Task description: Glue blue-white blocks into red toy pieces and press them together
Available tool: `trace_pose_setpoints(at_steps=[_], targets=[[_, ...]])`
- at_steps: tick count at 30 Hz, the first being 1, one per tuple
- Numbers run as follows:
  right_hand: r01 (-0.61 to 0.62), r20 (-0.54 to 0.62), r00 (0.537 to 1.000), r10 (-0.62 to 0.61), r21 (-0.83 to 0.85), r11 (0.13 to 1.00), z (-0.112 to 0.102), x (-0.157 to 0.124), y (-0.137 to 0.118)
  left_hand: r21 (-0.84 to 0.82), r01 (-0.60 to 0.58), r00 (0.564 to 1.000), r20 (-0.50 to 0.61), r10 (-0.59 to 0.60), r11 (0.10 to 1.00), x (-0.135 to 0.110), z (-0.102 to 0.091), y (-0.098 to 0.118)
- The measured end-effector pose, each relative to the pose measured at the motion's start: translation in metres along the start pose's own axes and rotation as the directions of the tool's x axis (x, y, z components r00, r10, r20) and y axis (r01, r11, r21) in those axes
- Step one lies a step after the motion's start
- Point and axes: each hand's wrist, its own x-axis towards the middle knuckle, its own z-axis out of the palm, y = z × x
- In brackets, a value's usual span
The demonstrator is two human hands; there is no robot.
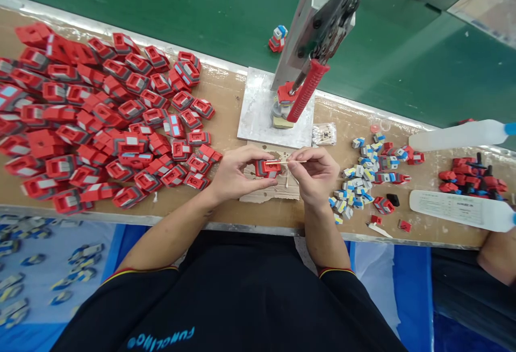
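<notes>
My left hand (245, 172) is closed round a red and grey plastic toy part (266, 168), its hollow side facing up. A thin cotton swab (287, 162) is pinched between the thumb and fingers of my right hand (314, 172). Its left end lies over the part's recess; whether it touches inside I cannot tell. Below both hands is a stained piece of cardboard (262, 196), and another swab (286, 181) shows between them.
Many red toy parts (129, 126) cover the left of the table. Ahead stands a press with a red handle (308, 91) on a metal plate (258, 110). White, blue and yellow pieces (358, 185) and two bottles (455, 207) lie right. Another person's arm (500, 255) shows at the right edge.
</notes>
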Motion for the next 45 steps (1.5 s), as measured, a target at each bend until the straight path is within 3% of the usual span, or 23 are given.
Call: trace_pose_setpoints(at_steps=[11, 20, 32, 37, 40, 43, 45], targets=[[0.08, 0.004, 0.997, -0.08, -0.072, 0.994, -0.003, -0.001, 0.001, 0.059, -0.051, 0.999, 0.002, 0.051, 0.997, 0.001, -0.001, 0.001], [0.161, 0.002, 0.987, -0.162, -0.13, 0.978, -0.007, 0.0, 0.0, 0.149, -0.207, 0.974, -0.06, 0.218, 0.967, 0.003, 0.0, -0.001], [0.242, -0.001, 0.969, -0.247, -0.195, 0.95, -0.01, 0.002, 0.0, 0.229, -0.186, 0.978, -0.048, 0.202, 0.956, 0.002, -0.002, 0.0], [0.237, -0.038, 0.967, -0.251, -0.224, 0.945, -0.032, 0.009, -0.007, 0.174, -0.163, 0.98, -0.087, 0.18, 0.971, 0.003, -0.003, -0.005], [0.158, 0.146, 0.983, -0.114, -0.333, 0.93, -0.052, 0.012, -0.006, 0.102, -0.072, 0.989, -0.124, 0.085, 0.992, 0.002, -0.005, -0.011], [0.115, 0.382, 0.921, 0.08, -0.461, 0.88, -0.061, 0.014, -0.001, 0.001, 0.042, 0.985, -0.167, -0.041, 0.999, 0.001, -0.007, -0.017], [0.118, 0.446, 0.884, 0.139, -0.501, 0.857, -0.062, 0.016, 0.004, -0.046, 0.096, 0.979, -0.176, -0.103, 0.994, 0.001, -0.008, -0.018]])
